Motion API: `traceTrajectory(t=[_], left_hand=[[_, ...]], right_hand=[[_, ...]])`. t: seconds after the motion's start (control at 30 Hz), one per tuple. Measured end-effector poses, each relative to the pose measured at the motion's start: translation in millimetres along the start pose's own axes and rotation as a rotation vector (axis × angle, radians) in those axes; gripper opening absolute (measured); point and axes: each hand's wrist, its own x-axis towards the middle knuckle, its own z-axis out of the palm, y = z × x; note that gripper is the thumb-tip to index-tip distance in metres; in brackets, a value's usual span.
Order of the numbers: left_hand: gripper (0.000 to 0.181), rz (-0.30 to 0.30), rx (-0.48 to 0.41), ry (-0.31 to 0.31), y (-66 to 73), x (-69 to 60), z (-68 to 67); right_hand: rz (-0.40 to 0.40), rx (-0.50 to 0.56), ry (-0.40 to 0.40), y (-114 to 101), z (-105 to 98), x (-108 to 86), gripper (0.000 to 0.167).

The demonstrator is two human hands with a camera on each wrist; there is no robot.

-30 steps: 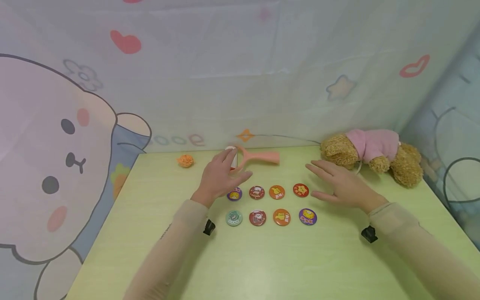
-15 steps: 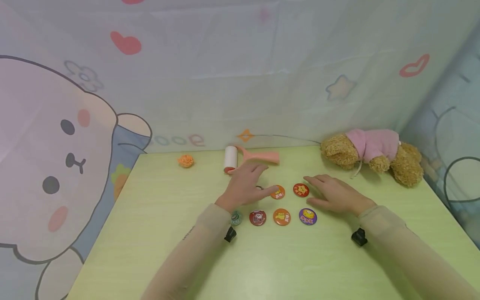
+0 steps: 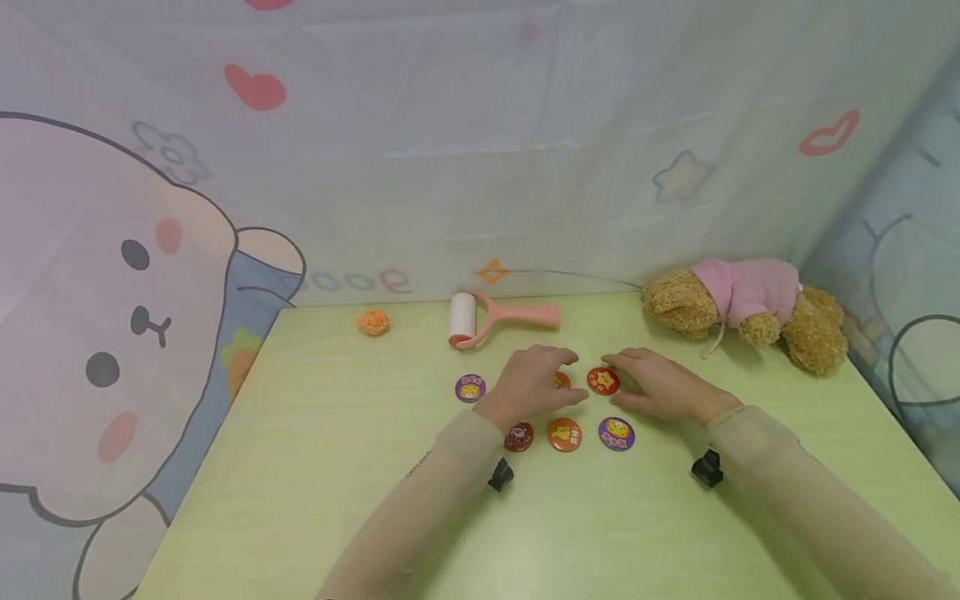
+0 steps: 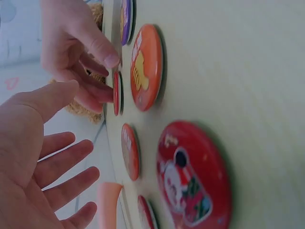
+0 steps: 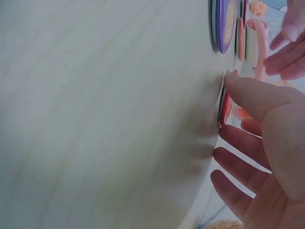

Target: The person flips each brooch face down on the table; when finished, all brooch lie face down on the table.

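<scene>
Round button badges lie in two rows on the table. My left hand [image 3: 532,385], fingers spread, hovers over the back row and holds nothing. It partly covers an orange badge [image 3: 562,381]; the sleeve overlaps a dark red badge [image 3: 519,437]. My right hand [image 3: 667,387] is at the right end of the back row, thumb and fingers apart around the near edge of a red star badge [image 3: 603,381]. In the left wrist view its fingertips are beside that red badge [image 4: 116,93]; contact is unclear. An orange thumbs-up badge [image 3: 564,434] and a purple badge [image 3: 617,433] lie in front.
Another purple badge [image 3: 470,387] lies left of my left hand. Behind the rows lies a pink-handled lint roller [image 3: 525,314]. A small orange ball [image 3: 372,322] is at the back left, and a teddy bear in pink [image 3: 750,292] lies at the back right.
My left hand has moved right and toward me from the lint roller to above the badges, uncovering the roller. My right hand has shifted slightly left, closer to the red star badge.
</scene>
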Motion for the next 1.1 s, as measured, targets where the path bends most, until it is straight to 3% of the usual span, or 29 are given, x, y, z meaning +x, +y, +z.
traceTrajectory(t=[0.17, 0.4, 0.6, 0.87, 1.1], left_hand=[[0.053, -0.059, 0.0, -0.062, 5.0, 5.5, 5.7], [0.047, -0.093, -0.054, -0.071, 9.6, 13.4, 10.7], [0.043, -0.136, -0.019, -0.095, 18.3, 21.5, 17.2], [0.017, -0.123, -0.004, -0.08, 18.8, 28.1, 27.2], [0.015, -0.107, -0.015, -0.055, 20.0, 30.0, 30.3]], right_hand=[[-0.009, -0.01, 0.011, 1, 1, 3.8, 0.057], [-0.044, -0.015, 0.037, 2, 2, 5.7, 0.052], [-0.063, -0.006, 0.043, 1, 4, 6.4, 0.049], [-0.066, 0.03, 0.04, 0, 3, 5.0, 0.051], [-0.059, 0.045, 0.035, -1, 2, 4.8, 0.05]])
